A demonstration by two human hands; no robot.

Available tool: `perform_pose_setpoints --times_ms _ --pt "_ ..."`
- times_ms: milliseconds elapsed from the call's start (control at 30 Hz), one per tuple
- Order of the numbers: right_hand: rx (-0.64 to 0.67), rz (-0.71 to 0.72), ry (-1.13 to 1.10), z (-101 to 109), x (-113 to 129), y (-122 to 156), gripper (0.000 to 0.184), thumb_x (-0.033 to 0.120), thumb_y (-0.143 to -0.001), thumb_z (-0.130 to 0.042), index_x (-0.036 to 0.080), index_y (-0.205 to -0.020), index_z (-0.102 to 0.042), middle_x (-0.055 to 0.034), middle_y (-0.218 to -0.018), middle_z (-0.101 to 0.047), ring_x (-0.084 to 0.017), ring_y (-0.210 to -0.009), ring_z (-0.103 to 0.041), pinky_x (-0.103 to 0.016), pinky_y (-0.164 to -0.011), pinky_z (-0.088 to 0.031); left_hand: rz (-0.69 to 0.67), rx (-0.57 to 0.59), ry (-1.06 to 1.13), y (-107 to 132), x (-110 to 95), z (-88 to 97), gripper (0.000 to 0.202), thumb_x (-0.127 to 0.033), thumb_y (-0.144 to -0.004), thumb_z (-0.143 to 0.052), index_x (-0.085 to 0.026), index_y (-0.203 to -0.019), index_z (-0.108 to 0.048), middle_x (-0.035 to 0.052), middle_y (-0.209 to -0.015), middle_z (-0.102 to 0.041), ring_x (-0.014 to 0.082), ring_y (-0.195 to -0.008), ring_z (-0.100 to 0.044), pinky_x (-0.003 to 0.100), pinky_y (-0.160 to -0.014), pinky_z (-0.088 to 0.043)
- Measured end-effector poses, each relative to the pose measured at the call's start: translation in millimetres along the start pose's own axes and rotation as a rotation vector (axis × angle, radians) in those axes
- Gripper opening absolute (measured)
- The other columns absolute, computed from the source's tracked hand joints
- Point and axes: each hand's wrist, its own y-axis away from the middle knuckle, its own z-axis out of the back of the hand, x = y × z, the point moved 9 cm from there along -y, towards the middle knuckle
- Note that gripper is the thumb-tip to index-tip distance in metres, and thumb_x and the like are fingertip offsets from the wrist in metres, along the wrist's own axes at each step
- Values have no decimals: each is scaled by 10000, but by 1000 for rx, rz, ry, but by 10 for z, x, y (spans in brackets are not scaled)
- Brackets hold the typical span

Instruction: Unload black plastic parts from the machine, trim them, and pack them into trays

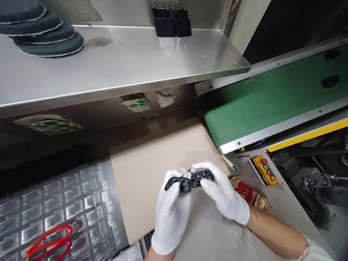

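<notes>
Through the head camera I have both gloved hands closed on small black pieces: my left hand (171, 212) grips the left black piece (185, 186) between thumb and fingers, my right hand (219, 192) likewise the right black piece (197, 178). Both pieces sit above the near edge of the beige board (146, 188), hollow sides up, inner ends side by side; I can't tell whether they're joined. The clear tray (49, 206) lies off the board's left edge, red handles (67, 228) over its near edge. The green belt (258, 101) begins beside the board's far right corner.
</notes>
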Motion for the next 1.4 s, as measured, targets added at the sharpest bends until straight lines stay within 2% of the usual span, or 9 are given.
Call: perform_pose_setpoints --times_ms 67,200,367,500,633,867,1100,1233,1400 --pt "-48 -26 4 26 -43 -12 259 337 -1045 -509 207 -1241 -615 -68 -1219 -672 -199 -1169 -652 -362 -1066 -509 52 -44 -61 -5 71 13 101 -327 -872 -690 -230 -869 -660 5 -908 -558 158 -883 -547 265 -832 -506" --pt "-90 -123 53 36 -216 -43 276 309 -933 -635 193 -1183 -629 -78 -1183 -680 -218 -1138 -658 -397 -1059 -519 112 -117 -242 -16 147 93 166 -200 -724 -672 -223 -886 -700 6 -917 -577 152 -831 -530 222 -697 -493" --pt "-135 -189 -133 98 -478 26 510 377 -874 -757 210 -1318 -570 -59 -1139 -723 -202 -1087 -701 -385 -1018 -568 100 -153 -272 -20 143 120 458 -61 -564 -623 -233 -976 -728 5 -974 -667 148 -924 -608 192 -794 -535" --pt "-177 -70 -159 231 -427 94 587 366 -889 -783 238 -1408 -540 -51 -1186 -734 -178 -1125 -706 -345 -1044 -567 82 -153 -78 -4 179 84 501 -53 -602 -706 -248 -1062 -755 31 -1109 -727 208 -1114 -676 282 -968 -573" --pt "-237 14 -223 330 -297 124 512 441 -904 -784 238 -1335 -596 -46 -1109 -759 -174 -1036 -733 -316 -957 -617 7 -94 7 31 184 47 442 -145 -718 -819 -256 -1142 -760 58 -1270 -700 267 -1285 -638 370 -1087 -561" --pt "-315 78 -308 260 -119 214 535 555 -914 -749 261 -1334 -595 -69 -1128 -750 -212 -996 -753 -350 -867 -664 -38 -31 -155 178 144 -53 467 -263 -707 -940 -298 -1132 -751 42 -1260 -705 209 -1164 -701 244 -936 -613" --pt "-97 183 -267 101 118 347 485 270 -1006 -676 364 -1461 -539 -36 -1381 -681 -184 -1268 -676 -339 -1080 -586 -142 -100 -235 287 -97 -30 528 -294 -680 -966 -347 -1154 -740 29 -1281 -719 211 -1145 -717 214 -844 -625" --pt "-152 209 -227 132 121 368 521 156 -996 -656 379 -1454 -545 -11 -1317 -714 -151 -1218 -698 -303 -1065 -587 -172 -85 -272 294 -137 -18 483 -280 -684 -965 -321 -1112 -744 34 -1229 -744 208 -1135 -723 223 -872 -621" --pt "-255 201 -7 221 130 366 531 110 -894 -708 296 -1380 -602 -50 -1297 -728 -198 -1191 -711 -356 -1064 -596 -169 -67 -296 334 -121 -27 481 -297 -667 -975 -300 -1090 -744 46 -1200 -758 227 -1146 -722 269 -922 -623"
